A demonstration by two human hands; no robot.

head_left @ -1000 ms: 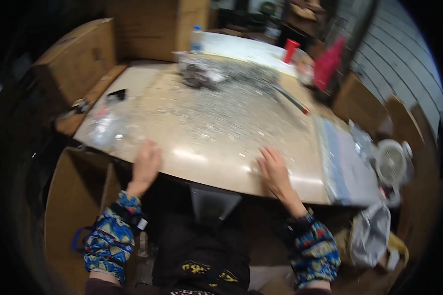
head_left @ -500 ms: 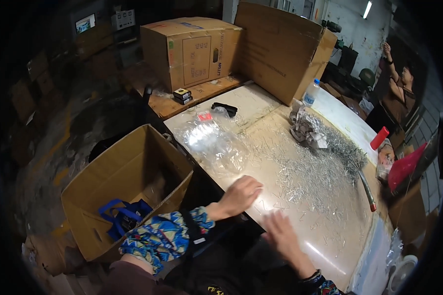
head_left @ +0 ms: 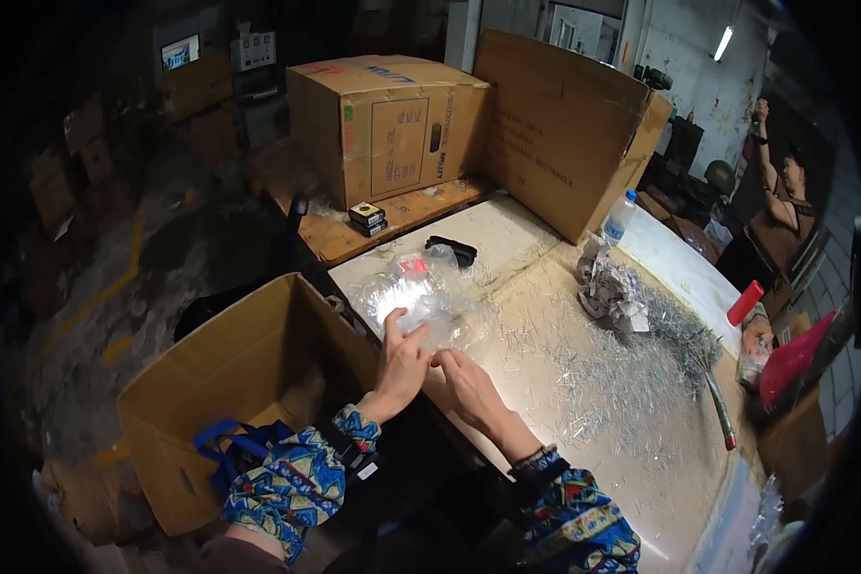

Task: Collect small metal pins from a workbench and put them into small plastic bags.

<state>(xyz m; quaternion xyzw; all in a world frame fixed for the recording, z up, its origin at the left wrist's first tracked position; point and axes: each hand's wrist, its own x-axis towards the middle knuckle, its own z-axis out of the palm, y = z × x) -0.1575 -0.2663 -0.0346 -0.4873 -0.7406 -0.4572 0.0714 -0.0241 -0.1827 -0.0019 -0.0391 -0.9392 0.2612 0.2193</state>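
The left hand (head_left: pixel 401 368) touches the near edge of the pile of clear plastic bags (head_left: pixel 421 301) with open fingers. The pile lies just ahead, slightly left. The right hand (head_left: pixel 469 387), loosely open, rests beside it, a little farther.

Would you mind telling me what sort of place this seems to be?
Probably a small workshop or packing area: cardboard boxes stacked around, a worktable strewn with small metal pieces, and an open carton beside it.
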